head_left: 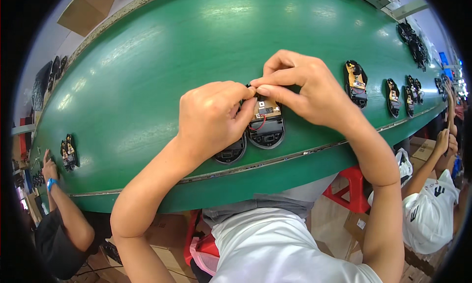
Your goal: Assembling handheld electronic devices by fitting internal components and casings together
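Observation:
My left hand and my right hand meet over an opened computer mouse base near the front edge of the green table. Thumb and forefinger of each hand are pinched together at the base's far end. Whatever sits between the fingertips is too small and covered to make out. The black base holds a tan circuit board, a red wire and a battery bay. Left of it lies a second mouse base, mostly hidden beneath my left hand.
More opened mouse bases lie along the table to the right, and a small group lies at the left. Black parts in clear wrap are at the far right. Co-workers' hands show at both sides. A red stool stands below.

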A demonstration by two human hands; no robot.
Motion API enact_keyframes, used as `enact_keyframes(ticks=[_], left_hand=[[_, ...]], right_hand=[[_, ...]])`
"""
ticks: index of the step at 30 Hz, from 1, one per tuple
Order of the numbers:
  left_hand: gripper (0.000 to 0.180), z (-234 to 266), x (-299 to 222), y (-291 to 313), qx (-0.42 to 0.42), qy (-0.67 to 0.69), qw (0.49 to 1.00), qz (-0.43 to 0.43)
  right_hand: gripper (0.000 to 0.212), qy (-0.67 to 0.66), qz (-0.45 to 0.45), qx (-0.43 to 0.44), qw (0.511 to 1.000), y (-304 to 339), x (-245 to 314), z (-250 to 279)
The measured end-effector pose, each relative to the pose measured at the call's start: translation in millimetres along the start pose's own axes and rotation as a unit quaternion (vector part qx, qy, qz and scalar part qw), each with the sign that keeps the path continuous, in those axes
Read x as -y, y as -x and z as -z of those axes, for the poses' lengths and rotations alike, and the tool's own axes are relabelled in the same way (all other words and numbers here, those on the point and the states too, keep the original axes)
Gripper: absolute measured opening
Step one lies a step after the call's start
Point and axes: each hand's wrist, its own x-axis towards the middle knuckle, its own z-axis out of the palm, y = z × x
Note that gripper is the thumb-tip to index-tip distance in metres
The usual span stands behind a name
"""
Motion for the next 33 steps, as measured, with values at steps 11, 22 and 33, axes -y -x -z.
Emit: enact_keyframes(ticks=[11,22,33], left_hand=[[0.009,-5.8,1.7,-2.2,-0.018,0.023,0.999,-0.03],[0.007,-8.7,0.5,-2.6,-0.019,0.025,0.999,-0.032],[0.015,2.6,-13.4,-8.3,0.003,0.016,0.999,-0.037]], right_hand=[[0.02,-0.011,0.01,0.046,0.999,1.3,5.1,17.8],[0.018,-0.069,-0.106,0.039,0.991,-2.9,1.4,14.2],[0.018,-0.019,0.075,-0.076,0.994,9.2,-24.6,-7.9]])
